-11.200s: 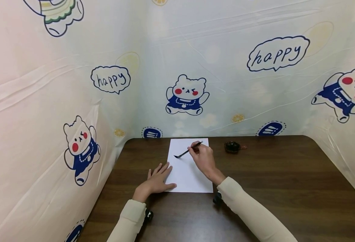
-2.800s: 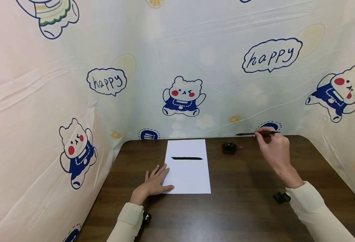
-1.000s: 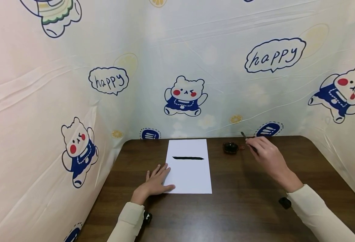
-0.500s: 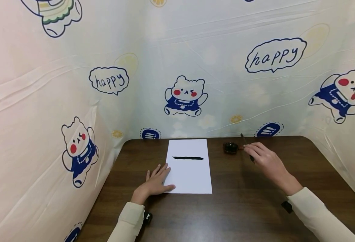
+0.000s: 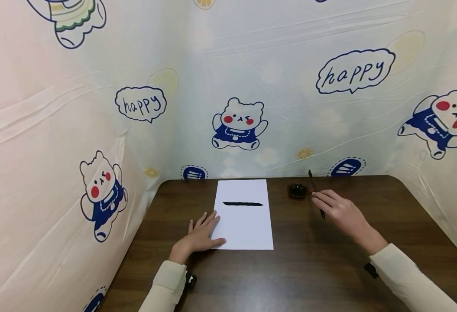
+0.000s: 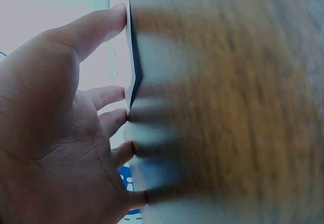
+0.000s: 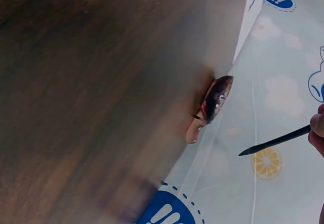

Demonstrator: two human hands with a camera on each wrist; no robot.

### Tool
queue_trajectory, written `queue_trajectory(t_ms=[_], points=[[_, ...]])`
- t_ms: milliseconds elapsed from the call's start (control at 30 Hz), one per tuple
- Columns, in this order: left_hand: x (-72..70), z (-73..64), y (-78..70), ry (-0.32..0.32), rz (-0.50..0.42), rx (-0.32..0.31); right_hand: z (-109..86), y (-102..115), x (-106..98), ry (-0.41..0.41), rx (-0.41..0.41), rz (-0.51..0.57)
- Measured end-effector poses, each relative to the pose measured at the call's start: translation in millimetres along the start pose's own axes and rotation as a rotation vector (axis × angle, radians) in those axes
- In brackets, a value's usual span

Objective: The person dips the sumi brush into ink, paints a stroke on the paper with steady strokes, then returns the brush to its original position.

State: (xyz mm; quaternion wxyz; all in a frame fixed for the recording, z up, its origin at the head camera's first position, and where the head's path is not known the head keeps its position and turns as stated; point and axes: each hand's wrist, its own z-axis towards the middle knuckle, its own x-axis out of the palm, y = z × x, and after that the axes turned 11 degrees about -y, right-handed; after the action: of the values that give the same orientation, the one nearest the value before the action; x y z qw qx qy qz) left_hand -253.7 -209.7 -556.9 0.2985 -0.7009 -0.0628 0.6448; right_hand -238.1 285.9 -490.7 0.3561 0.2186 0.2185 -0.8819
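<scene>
My right hand point(image 5: 341, 212) pinches a dark writing brush point(image 5: 313, 183), held tilted at the right of a small black dish point(image 5: 297, 190) with a reddish-brown handle. One end of the brush points away from me; in the right wrist view, a pointed end of the brush point(image 7: 273, 145) shows beyond the fingertips. White paper point(image 5: 244, 229) lies on the table and bears one thick black horizontal stroke point(image 5: 243, 204). My left hand point(image 5: 197, 236) rests with spread fingers on the paper's left edge. In the left wrist view its fingers are straight and hold nothing.
The dark wooden table point(image 5: 236, 281) reaches back to a pale printed curtain point(image 5: 283, 86), which also hangs along both sides. The dish stands near the table's far edge, right of the paper.
Since the oldest frame a black stroke has appeared on the paper, and my right hand has moved right with the brush. Lately it has come down and nearer the dish. The left hand stays put.
</scene>
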Motion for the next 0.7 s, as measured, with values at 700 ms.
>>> queue_trajectory(t_ms=[700], points=[[7.6, 6.4, 7.1, 0.009, 0.047, -0.038, -16.3, 6, 9, 0.059, -0.087, -0.103]])
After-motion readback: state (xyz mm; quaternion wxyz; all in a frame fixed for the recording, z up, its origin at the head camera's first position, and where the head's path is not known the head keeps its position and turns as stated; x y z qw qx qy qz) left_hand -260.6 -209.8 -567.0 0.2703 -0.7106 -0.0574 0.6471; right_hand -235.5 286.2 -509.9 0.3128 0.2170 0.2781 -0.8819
